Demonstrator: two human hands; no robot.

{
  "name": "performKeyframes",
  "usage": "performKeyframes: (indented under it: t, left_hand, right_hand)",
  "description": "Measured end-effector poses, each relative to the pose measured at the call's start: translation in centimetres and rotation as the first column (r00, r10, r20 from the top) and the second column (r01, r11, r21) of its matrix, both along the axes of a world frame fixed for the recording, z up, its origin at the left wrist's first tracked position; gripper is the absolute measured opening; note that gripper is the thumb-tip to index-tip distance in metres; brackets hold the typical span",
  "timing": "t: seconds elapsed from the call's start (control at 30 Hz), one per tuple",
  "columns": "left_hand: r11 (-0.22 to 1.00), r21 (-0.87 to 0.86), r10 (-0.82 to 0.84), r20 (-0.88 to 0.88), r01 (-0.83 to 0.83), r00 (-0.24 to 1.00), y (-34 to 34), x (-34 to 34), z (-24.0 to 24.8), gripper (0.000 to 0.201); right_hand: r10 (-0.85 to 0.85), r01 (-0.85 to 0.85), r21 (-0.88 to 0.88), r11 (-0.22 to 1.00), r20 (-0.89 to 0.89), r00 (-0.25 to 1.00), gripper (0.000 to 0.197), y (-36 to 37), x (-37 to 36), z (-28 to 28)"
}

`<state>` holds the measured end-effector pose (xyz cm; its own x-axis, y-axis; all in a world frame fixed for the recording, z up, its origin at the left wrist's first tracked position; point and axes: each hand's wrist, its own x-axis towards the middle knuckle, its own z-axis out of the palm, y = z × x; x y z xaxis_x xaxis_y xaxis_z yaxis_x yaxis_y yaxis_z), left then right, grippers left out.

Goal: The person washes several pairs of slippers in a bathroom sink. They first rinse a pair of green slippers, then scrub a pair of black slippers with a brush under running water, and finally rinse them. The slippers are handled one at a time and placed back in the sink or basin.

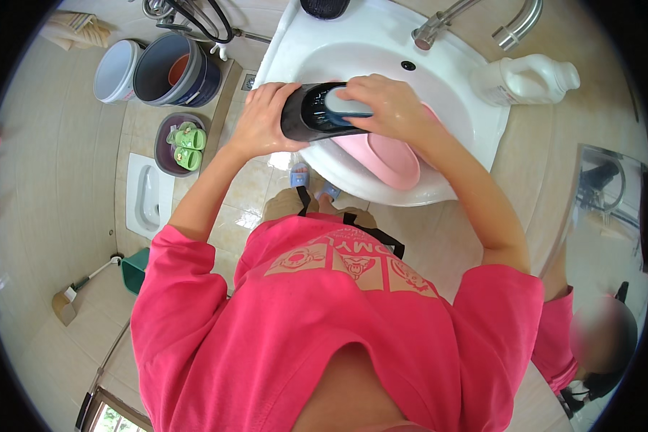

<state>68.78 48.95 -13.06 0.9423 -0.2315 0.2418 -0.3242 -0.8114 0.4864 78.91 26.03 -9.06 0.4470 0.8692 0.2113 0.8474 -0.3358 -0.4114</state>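
My left hand grips one end of a black slipper, held tilted above the front left part of the white washbasin. My right hand is closed around a scrub brush with a pale grey back and a blue edge, pressed into the slipper's opening. The brush's bristles are hidden. Below my right hand a pink slipper lies in the basin, partly covered by my wrist.
A white jug stands on the basin's right side, near the metal tap. A dark object sits on its back edge. Buckets, a purple basin with green clogs and a squat toilet are at the left.
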Motion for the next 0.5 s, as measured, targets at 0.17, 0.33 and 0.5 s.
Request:
performKeyframes:
  t: [0.17, 0.33, 0.5]
  left_hand:
    - [1.000, -0.003, 0.000, -0.010, 0.000, 1.000, -0.1, 0.0, 0.3, 0.092]
    - [1.000, -0.009, 0.024, 0.025, -0.023, 0.999, -0.2, -0.1, 0.5, 0.088]
    - [1.000, 0.004, 0.014, -0.006, -0.014, 1.000, -0.1, -0.1, 0.3, 0.095]
  right_hand:
    - [-0.005, 0.006, -0.077, 0.997, 0.010, 1.000, 0.031, -4.5, 2.0, 2.6]
    - [-0.024, 0.024, -0.040, 0.999, 0.004, 1.000, 0.030, -6.0, 2.6, 4.3]
    - [-0.005, 0.012, 0.142, 0.990, -0.050, 0.999, 0.029, -1.7, 1.2, 4.3]
